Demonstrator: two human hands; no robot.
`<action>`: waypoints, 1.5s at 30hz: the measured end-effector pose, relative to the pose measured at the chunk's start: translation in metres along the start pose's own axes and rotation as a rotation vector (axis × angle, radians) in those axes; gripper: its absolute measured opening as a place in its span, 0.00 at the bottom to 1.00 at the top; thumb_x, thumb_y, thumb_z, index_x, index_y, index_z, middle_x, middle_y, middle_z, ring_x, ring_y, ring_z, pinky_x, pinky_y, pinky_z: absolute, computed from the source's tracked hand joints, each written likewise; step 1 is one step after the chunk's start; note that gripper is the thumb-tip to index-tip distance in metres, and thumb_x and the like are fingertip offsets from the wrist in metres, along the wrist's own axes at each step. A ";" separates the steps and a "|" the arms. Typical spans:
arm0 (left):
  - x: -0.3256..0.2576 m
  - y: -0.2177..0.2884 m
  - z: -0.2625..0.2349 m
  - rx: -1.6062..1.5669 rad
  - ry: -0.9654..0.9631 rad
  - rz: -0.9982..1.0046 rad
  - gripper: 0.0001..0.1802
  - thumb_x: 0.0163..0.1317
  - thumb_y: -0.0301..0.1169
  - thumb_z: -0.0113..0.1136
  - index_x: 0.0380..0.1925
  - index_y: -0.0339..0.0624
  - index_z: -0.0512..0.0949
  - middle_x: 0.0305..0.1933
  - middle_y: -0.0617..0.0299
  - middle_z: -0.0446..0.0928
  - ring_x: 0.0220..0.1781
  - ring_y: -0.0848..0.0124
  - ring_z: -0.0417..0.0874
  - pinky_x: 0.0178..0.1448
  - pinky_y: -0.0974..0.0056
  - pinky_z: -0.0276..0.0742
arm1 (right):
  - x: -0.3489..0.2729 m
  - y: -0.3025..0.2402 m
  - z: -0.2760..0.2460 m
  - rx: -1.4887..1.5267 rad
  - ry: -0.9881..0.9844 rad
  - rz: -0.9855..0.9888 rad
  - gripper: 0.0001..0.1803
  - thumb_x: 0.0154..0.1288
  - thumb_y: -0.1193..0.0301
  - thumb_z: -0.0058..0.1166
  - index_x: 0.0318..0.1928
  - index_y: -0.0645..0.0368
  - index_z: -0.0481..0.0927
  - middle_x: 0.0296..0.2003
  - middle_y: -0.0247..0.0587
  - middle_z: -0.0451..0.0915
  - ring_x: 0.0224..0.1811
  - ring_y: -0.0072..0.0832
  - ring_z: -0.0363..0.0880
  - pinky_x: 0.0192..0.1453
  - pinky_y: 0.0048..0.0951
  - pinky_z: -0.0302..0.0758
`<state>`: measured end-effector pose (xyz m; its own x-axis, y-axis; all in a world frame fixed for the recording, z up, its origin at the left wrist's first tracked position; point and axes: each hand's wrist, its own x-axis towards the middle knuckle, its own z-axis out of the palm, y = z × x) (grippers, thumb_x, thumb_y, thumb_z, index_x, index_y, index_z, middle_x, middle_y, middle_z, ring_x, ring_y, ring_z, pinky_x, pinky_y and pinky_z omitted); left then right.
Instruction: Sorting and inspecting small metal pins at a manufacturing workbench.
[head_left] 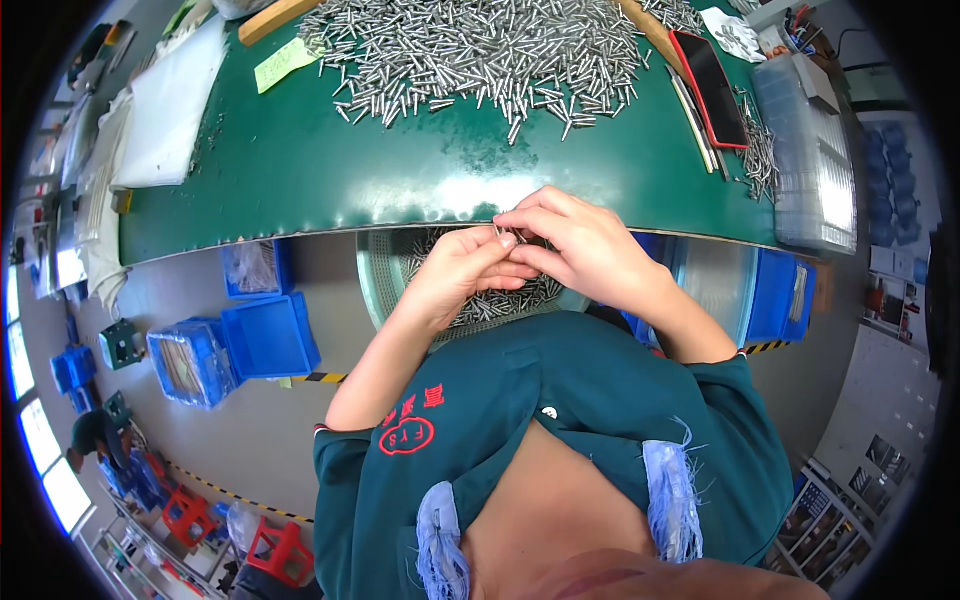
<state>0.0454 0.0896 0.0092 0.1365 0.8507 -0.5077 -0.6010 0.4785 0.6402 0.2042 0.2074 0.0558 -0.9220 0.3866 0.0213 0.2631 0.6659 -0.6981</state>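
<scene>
At the front edge of the green table my two hands meet, over a pale green basket that holds many small metal pins. The fingers of my left hand are closed around a few thin metal pins, whose ends show between the fingertips. My right hand is closed too, its thumb and fingertips pinching at the same pins. Part of the grip is hidden by the fingers. On the table beyond my hands lies a large heap of similar metal pins.
Wooden bars flank the heap. At the right lie a red-edged phone, a smaller pin pile and clear plastic trays. White sheets lie at the left. Blue bins stand on the floor; another person is far left.
</scene>
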 end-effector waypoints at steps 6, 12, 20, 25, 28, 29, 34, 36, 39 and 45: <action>-0.007 0.003 0.009 0.241 0.094 0.106 0.15 0.73 0.34 0.52 0.47 0.30 0.78 0.42 0.55 0.83 0.44 0.70 0.86 0.47 0.70 0.82 | -0.002 -0.003 0.001 0.249 0.037 0.079 0.19 0.64 0.78 0.56 0.56 0.57 0.79 0.44 0.40 0.78 0.41 0.27 0.81 0.46 0.29 0.78; -0.015 0.008 0.010 0.366 0.073 0.170 0.14 0.72 0.32 0.52 0.47 0.33 0.79 0.40 0.57 0.84 0.43 0.72 0.86 0.47 0.70 0.81 | -0.001 -0.002 0.005 0.390 0.095 0.075 0.17 0.65 0.75 0.54 0.55 0.55 0.79 0.39 0.37 0.79 0.39 0.27 0.81 0.44 0.27 0.78; -0.016 0.015 0.008 0.396 -0.008 0.126 0.15 0.73 0.33 0.50 0.51 0.33 0.77 0.44 0.56 0.83 0.44 0.71 0.86 0.48 0.69 0.81 | -0.001 -0.002 0.006 0.432 0.100 0.120 0.17 0.66 0.75 0.54 0.55 0.56 0.80 0.40 0.35 0.79 0.37 0.20 0.78 0.39 0.22 0.75; -0.013 0.016 0.005 0.346 0.014 0.114 0.16 0.75 0.32 0.47 0.53 0.33 0.76 0.46 0.55 0.83 0.46 0.70 0.86 0.49 0.68 0.82 | 0.001 0.001 0.009 0.438 0.124 0.141 0.16 0.67 0.75 0.54 0.55 0.59 0.80 0.43 0.35 0.80 0.36 0.16 0.76 0.36 0.18 0.72; -0.013 0.017 0.005 0.355 0.015 0.134 0.16 0.75 0.31 0.46 0.53 0.32 0.76 0.46 0.55 0.83 0.46 0.70 0.86 0.49 0.68 0.82 | 0.003 0.002 0.009 0.459 0.132 0.159 0.15 0.67 0.75 0.54 0.53 0.59 0.81 0.42 0.35 0.80 0.36 0.16 0.76 0.36 0.19 0.72; -0.013 0.017 0.005 0.352 0.021 0.145 0.16 0.75 0.31 0.46 0.53 0.32 0.76 0.47 0.54 0.83 0.46 0.70 0.86 0.49 0.68 0.82 | 0.004 0.001 0.007 0.454 0.125 0.183 0.14 0.66 0.73 0.55 0.51 0.57 0.82 0.40 0.36 0.81 0.35 0.20 0.78 0.38 0.22 0.74; -0.013 0.018 0.004 0.367 0.029 0.127 0.16 0.74 0.31 0.48 0.53 0.31 0.76 0.46 0.55 0.83 0.45 0.70 0.86 0.49 0.69 0.81 | 0.005 0.003 0.010 0.462 0.117 0.137 0.10 0.65 0.72 0.55 0.45 0.56 0.84 0.38 0.37 0.82 0.35 0.25 0.81 0.40 0.26 0.77; -0.012 0.017 0.005 0.368 0.039 0.130 0.16 0.74 0.31 0.49 0.52 0.30 0.76 0.46 0.55 0.83 0.45 0.71 0.85 0.49 0.69 0.81 | 0.006 0.003 0.011 0.392 0.119 0.099 0.09 0.65 0.72 0.55 0.44 0.56 0.84 0.38 0.37 0.82 0.35 0.26 0.81 0.40 0.27 0.77; -0.012 0.017 0.005 0.409 0.037 0.158 0.16 0.73 0.31 0.49 0.51 0.30 0.77 0.45 0.56 0.83 0.45 0.71 0.85 0.49 0.69 0.81 | 0.006 0.002 0.010 0.405 0.114 0.120 0.09 0.65 0.72 0.56 0.45 0.55 0.84 0.38 0.37 0.82 0.35 0.26 0.81 0.40 0.27 0.77; -0.015 0.019 0.003 0.472 0.032 0.163 0.16 0.73 0.33 0.50 0.49 0.31 0.78 0.44 0.56 0.84 0.44 0.72 0.86 0.48 0.69 0.81 | 0.005 -0.001 0.007 0.446 0.110 0.179 0.10 0.65 0.71 0.56 0.45 0.55 0.84 0.38 0.37 0.82 0.34 0.27 0.82 0.40 0.27 0.78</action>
<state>0.0341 0.0871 0.0306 0.0419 0.9191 -0.3919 -0.1896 0.3924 0.9000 0.1971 0.2045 0.0514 -0.8317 0.5509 -0.0684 0.2453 0.2541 -0.9355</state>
